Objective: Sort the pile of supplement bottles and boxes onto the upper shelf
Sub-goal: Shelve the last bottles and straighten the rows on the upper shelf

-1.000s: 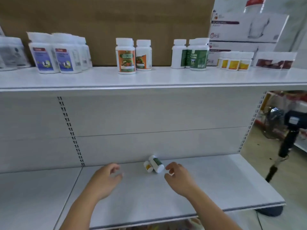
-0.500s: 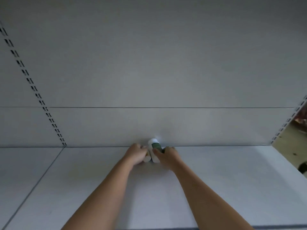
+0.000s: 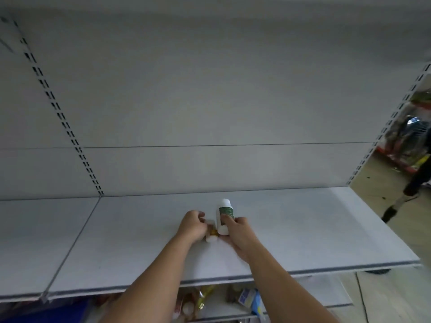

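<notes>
My right hand (image 3: 239, 231) grips a white bottle with a green label (image 3: 224, 213) that lies on the lower white shelf (image 3: 303, 231), cap pointing away from me. My left hand (image 3: 192, 226) curls round a smaller white bottle with a yellow label (image 3: 211, 234), mostly hidden under the fingers. The two bottles touch side by side between my hands. The upper shelf is out of view.
A white back panel (image 3: 210, 101) with slotted uprights (image 3: 67, 129) rises behind the shelf. Below the shelf's front edge lie several packets and bottles (image 3: 221, 299). To the right is an aisle floor with a dark stand (image 3: 401, 201).
One second ago my hands were open in front of the two bottles. Since then both closed round them, and the bottles have come nearer to me, away from the back panel.
</notes>
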`<action>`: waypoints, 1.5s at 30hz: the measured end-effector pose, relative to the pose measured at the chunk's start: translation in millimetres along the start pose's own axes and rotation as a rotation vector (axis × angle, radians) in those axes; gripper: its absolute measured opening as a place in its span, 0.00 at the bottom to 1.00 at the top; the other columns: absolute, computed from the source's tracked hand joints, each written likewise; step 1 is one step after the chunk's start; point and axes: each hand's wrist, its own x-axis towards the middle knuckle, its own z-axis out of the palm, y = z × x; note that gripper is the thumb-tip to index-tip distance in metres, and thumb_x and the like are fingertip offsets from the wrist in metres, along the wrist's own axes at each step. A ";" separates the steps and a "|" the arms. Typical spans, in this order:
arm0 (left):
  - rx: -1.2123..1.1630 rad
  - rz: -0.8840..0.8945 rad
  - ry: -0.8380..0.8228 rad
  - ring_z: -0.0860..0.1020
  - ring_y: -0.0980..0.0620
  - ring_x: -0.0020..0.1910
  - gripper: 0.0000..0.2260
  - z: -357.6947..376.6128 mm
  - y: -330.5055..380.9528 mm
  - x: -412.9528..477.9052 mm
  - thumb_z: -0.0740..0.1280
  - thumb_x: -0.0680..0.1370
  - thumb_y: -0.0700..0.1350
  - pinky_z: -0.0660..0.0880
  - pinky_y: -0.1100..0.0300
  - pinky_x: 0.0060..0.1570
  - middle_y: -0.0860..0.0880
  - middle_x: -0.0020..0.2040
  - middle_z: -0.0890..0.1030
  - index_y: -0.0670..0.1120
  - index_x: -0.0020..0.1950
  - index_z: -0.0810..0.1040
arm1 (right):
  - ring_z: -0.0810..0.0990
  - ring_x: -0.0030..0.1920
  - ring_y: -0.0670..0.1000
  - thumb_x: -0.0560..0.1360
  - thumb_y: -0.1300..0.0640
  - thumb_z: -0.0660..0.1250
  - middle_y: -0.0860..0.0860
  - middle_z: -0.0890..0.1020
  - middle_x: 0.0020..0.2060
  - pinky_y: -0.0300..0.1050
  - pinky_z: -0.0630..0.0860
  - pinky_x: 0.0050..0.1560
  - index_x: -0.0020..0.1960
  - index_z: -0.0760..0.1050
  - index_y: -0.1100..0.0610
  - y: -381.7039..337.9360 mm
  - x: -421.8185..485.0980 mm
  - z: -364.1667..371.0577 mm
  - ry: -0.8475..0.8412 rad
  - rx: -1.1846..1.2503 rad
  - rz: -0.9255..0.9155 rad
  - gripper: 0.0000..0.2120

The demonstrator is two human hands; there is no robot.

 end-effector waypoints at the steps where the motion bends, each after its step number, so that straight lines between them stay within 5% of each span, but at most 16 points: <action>1: -0.038 -0.022 -0.012 0.77 0.44 0.60 0.23 -3.8 -3.2 -7.6 0.71 0.75 0.39 0.74 0.53 0.61 0.42 0.62 0.77 0.40 0.69 0.71 | 0.81 0.49 0.57 0.76 0.56 0.67 0.61 0.79 0.49 0.56 0.81 0.52 0.60 0.70 0.68 2.0 -9.0 -2.0 0.028 -0.012 0.009 0.18; 6: -0.366 -0.010 -0.074 0.79 0.51 0.41 0.04 -39.1 -4.9 -66.4 0.70 0.76 0.35 0.78 0.66 0.37 0.45 0.44 0.81 0.43 0.46 0.79 | 0.83 0.47 0.57 0.74 0.60 0.69 0.62 0.79 0.51 0.52 0.81 0.51 0.57 0.73 0.66 -8.1 -71.5 -15.3 -0.009 0.164 -0.006 0.14; 12: -0.623 0.173 -0.169 0.83 0.44 0.49 0.09 -104.1 36.7 -159.3 0.68 0.78 0.37 0.81 0.45 0.50 0.42 0.52 0.83 0.42 0.58 0.79 | 0.85 0.42 0.57 0.74 0.61 0.68 0.59 0.85 0.45 0.44 0.79 0.38 0.61 0.69 0.62 -57.5 -169.4 -7.8 -0.146 0.284 -0.160 0.17; 16: -0.722 0.365 -0.235 0.83 0.46 0.48 0.12 -145.5 73.8 -220.0 0.69 0.76 0.37 0.81 0.54 0.44 0.40 0.53 0.83 0.42 0.59 0.76 | 0.81 0.32 0.54 0.77 0.55 0.64 0.58 0.82 0.38 0.45 0.78 0.32 0.58 0.73 0.62 -100.7 -229.2 16.8 -0.182 0.341 -0.254 0.14; 22: -0.685 0.601 -0.227 0.82 0.48 0.37 0.07 -198.2 114.9 -294.9 0.64 0.80 0.37 0.80 0.57 0.37 0.48 0.41 0.83 0.45 0.55 0.76 | 0.81 0.32 0.54 0.75 0.51 0.63 0.55 0.82 0.35 0.45 0.78 0.30 0.55 0.74 0.61 -156.0 -308.1 47.3 -0.320 0.298 -0.472 0.15; 26: -0.765 0.624 -0.215 0.75 0.51 0.31 0.09 -224.6 136.0 -322.8 0.57 0.81 0.40 0.71 0.58 0.35 0.47 0.37 0.77 0.43 0.57 0.75 | 0.82 0.35 0.55 0.69 0.50 0.65 0.56 0.83 0.38 0.46 0.77 0.30 0.56 0.74 0.59 -185.8 -341.9 59.5 -0.361 0.202 -0.619 0.19; 40: -0.575 0.801 -0.102 0.78 0.54 0.35 0.08 -254.5 210.2 -329.8 0.58 0.83 0.45 0.72 0.57 0.42 0.51 0.39 0.82 0.47 0.52 0.76 | 0.82 0.34 0.53 0.66 0.54 0.65 0.55 0.81 0.39 0.46 0.78 0.32 0.55 0.72 0.58 -286.1 -357.6 54.1 -0.346 0.124 -0.792 0.19; 45: -0.404 0.897 -0.058 0.81 0.52 0.44 0.06 -260.0 252.7 -305.8 0.63 0.81 0.47 0.78 0.56 0.48 0.50 0.47 0.83 0.48 0.54 0.78 | 0.83 0.48 0.51 0.66 0.51 0.74 0.50 0.84 0.46 0.50 0.80 0.50 0.56 0.74 0.54 -342.7 -332.2 26.6 -0.287 -0.076 -0.949 0.21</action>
